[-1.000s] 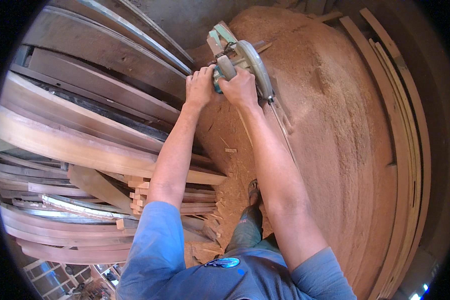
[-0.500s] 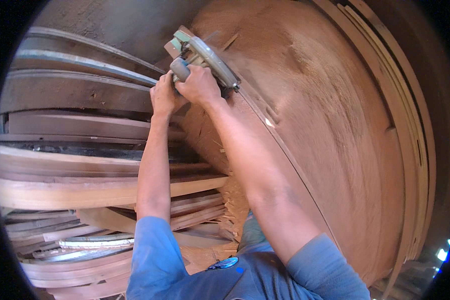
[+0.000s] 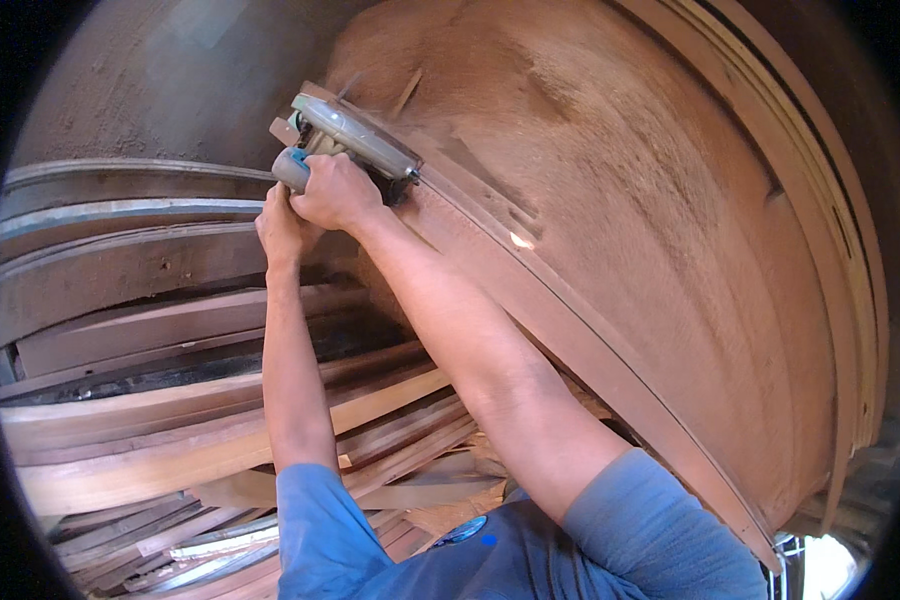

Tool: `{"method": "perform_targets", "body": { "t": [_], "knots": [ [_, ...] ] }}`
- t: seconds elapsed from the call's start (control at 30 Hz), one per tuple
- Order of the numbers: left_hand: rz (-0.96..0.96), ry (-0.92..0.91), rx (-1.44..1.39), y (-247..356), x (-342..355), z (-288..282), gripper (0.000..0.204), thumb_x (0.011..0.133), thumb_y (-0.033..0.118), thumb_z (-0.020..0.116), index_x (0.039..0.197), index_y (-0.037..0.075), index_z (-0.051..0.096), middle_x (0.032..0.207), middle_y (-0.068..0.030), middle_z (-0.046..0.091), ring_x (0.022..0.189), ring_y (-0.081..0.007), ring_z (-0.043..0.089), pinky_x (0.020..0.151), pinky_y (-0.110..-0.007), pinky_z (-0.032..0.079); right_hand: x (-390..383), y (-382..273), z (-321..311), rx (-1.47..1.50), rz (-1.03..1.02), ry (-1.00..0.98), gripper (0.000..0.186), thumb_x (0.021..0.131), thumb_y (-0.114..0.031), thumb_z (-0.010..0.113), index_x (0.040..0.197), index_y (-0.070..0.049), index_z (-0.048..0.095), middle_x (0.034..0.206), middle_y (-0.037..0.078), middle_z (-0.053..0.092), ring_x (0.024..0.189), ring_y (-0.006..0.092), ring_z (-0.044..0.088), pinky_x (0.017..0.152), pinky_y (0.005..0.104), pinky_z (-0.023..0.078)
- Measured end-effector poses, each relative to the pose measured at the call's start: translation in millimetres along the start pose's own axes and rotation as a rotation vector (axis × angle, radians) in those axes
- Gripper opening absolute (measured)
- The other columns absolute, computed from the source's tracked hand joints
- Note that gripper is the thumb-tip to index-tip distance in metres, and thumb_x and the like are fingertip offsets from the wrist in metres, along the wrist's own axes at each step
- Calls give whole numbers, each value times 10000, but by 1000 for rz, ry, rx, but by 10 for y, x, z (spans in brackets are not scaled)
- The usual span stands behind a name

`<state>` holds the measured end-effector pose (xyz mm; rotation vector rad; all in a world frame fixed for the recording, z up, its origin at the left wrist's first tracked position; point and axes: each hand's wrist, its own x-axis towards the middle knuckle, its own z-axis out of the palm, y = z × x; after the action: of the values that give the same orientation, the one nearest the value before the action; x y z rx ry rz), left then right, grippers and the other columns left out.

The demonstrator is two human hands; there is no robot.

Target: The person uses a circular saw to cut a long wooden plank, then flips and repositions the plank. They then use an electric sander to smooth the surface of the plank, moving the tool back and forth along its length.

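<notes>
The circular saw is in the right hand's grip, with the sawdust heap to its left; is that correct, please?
Not quite: the head view shows the sawdust heap to the right of the circular saw; the right hand does hold it.

The saw guard (image 3: 362, 137) looks like smooth metal, the board (image 3: 592, 350) matt wood.

A long board (image 3: 580, 350) (reddish-brown, running diagonally) carries a circular saw (image 3: 358, 138) near its far end.
</notes>
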<state>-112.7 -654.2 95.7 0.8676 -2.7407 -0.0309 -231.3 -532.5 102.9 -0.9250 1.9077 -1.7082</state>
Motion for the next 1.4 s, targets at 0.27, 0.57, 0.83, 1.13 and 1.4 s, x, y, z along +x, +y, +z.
{"method": "perform_targets", "body": {
  "t": [0.27,0.57,0.83,1.13,1.4],
  "knots": [
    [-87,-69,29,68,106,349,550,748,285,812,1223,138,575,1184,-137,662,1104,-418,627,878,-512,516,83,367,-67,3,40,-8,326,752,-247,697,952,7,740,951,295,717,967,441,701,888,496,568],
    [10,-44,1,-457,288,615,631,743,357,859,1240,131,544,1153,-182,714,1112,-424,654,868,-466,537,246,489,57,7,33,-30,353,748,-252,699,958,29,740,971,287,722,983,436,704,910,484,572],
    [-44,-119,55,-381,566,620,729,692,410,889,1269,117,554,1217,-165,682,1144,-396,643,911,-480,527,571,586,190,-3,-15,22,339,741,-237,699,926,44,743,952,301,719,959,421,716,892,466,585],
    [-81,-109,85,-634,575,815,708,700,423,879,1264,118,580,1254,-165,670,1154,-395,639,917,-487,520,573,717,272,9,-46,12,327,730,-223,697,957,7,752,927,274,728,937,425,717,883,471,584],
    [159,493,291,169,-343,513,810,730,386,795,1453,152,517,1383,-58,599,1286,-274,550,1049,-482,356,-472,1015,7,70,-307,95,470,739,-343,774,1167,-154,720,893,247,727,891,400,722,854,490,584]
  ]
}}
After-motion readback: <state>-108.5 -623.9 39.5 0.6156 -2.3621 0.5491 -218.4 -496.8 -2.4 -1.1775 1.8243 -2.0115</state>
